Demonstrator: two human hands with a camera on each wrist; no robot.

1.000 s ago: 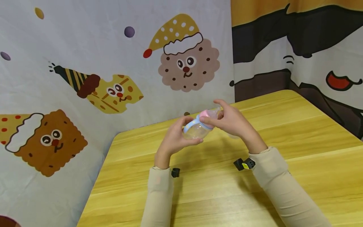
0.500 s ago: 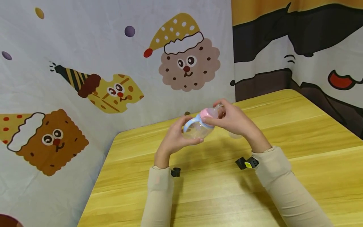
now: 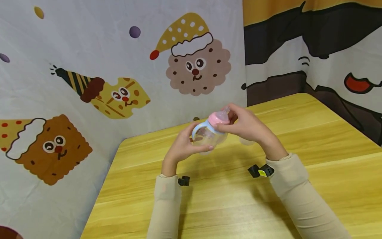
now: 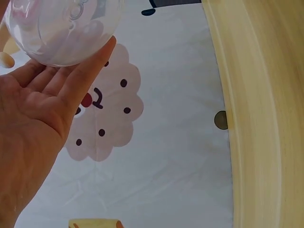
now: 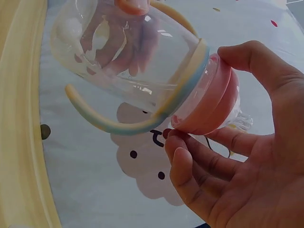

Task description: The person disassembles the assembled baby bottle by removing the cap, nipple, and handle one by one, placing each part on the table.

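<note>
Held between both hands above the table is a clear baby bottle, tilted with its top toward the upper right. My left hand grips the round body, thumb at the near side and fingers behind, seen through the clear wall in the right wrist view. The thumb and fingers of my right hand pinch the pink collar under the clear teat. A blue-and-yellow handle circles the neck and curves along the body. The bottle's base shows over my left fingers in the left wrist view.
Behind my right hand, a clear rounded piece sits on the wooden table. A cartoon-printed cloth hangs along the table's far and left edges; another printed cloth covers the right back.
The bottle has tipped more upright, its teat now pointing up and right. My right fingers have shifted around the pink collar, while my left hand has stayed nearly in place.
</note>
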